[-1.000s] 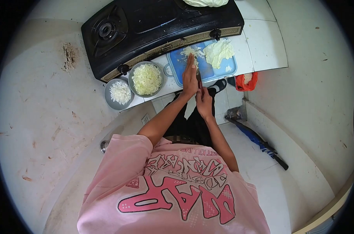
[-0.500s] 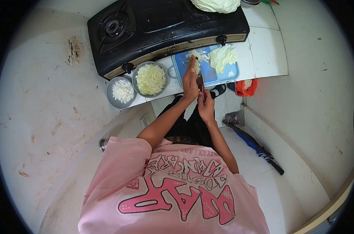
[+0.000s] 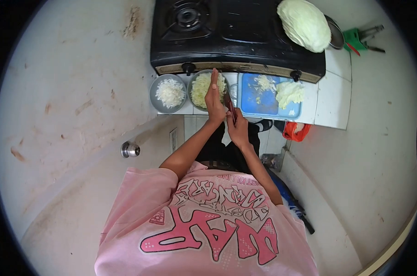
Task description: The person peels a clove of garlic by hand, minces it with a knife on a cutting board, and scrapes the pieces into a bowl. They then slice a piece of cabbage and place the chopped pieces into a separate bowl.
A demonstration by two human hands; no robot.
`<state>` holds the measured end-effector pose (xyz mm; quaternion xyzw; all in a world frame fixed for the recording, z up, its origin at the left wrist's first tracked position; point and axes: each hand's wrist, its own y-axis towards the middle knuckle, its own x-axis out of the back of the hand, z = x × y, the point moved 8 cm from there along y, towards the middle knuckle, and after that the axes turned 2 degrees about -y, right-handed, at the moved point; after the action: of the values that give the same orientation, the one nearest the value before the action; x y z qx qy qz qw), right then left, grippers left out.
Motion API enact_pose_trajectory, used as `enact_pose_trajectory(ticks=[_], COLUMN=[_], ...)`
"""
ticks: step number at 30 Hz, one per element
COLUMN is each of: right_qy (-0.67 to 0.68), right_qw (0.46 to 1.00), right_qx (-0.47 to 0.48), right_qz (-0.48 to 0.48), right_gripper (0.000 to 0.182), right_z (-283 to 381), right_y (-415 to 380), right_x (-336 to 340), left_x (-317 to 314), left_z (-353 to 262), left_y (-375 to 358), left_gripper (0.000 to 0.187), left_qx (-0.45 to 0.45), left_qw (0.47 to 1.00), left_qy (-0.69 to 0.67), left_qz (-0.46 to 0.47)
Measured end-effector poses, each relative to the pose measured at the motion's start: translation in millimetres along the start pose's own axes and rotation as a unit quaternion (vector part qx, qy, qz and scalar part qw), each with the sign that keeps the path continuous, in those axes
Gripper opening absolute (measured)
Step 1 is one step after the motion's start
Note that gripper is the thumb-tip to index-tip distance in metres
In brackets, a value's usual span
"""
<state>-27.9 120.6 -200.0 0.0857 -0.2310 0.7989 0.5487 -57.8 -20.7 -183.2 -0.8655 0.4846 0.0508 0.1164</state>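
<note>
My left hand (image 3: pixel 214 102) is held flat on edge over a grey bowl (image 3: pixel 189 99) of shredded pale green cabbage (image 3: pixel 200 89), its fingers straight. My right hand (image 3: pixel 238 132) grips the handle of a knife (image 3: pixel 228 102), with the blade beside my left palm at the bowl's right side. Whether shreds lie between palm and blade is hidden. To the right, a blue cutting board (image 3: pixel 263 109) carries a small pile of cabbage shreds (image 3: pixel 265 83) and a cabbage leaf (image 3: pixel 289 94).
A second grey bowl (image 3: pixel 153 97) with chopped white pieces (image 3: pixel 170 93) stands at the left. Behind the counter's front strip is a black gas stove (image 3: pixel 245 50), with a cabbage head (image 3: pixel 304 25) on its right side. An orange bag (image 3: pixel 295 132) sits below the board.
Both hands and the knife have moved left from the cutting board to over the cabbage bowl. The pile of shreds on the board is smaller. The camera view has shifted too.
</note>
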Motion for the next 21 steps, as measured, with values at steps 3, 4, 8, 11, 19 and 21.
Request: enact_pose_trajectory(ticks=[3,4,8,11,19,21], right_qy=[-0.034,-0.052,-0.104,-0.124,-0.205,-0.211], right_qw=[0.999,0.997,0.993,0.99,0.967,0.963], right_qx=[0.034,0.06,0.053,0.062,0.097,0.111], right_qz=[0.015,0.003,-0.006,-0.001,0.114,0.126], right_gripper=[0.019,0.019,0.02,0.021,0.023,0.022], right_z=[15,16,15,21,15,15], right_y=[3,4,6,7,6,6], right_x=[-12,-13,-6,1,-4,4], left_x=[36,47,78,87,97,98], left_z=[3,4,10,3,19,19], left_y=[-2,-3,-12,-15,-8,-6], left_gripper=[0.066,0.066,0.068,0.073,0.078,0.08], left_qx=[0.016,0.02,0.039,0.031,0.04,0.045], left_qw=[0.999,0.998,0.996,0.996,0.989,0.986], left_qy=[-0.02,-0.024,-0.037,-0.038,-0.126,-0.14], left_qz=[-0.037,-0.049,-0.075,-0.077,-0.073,-0.075])
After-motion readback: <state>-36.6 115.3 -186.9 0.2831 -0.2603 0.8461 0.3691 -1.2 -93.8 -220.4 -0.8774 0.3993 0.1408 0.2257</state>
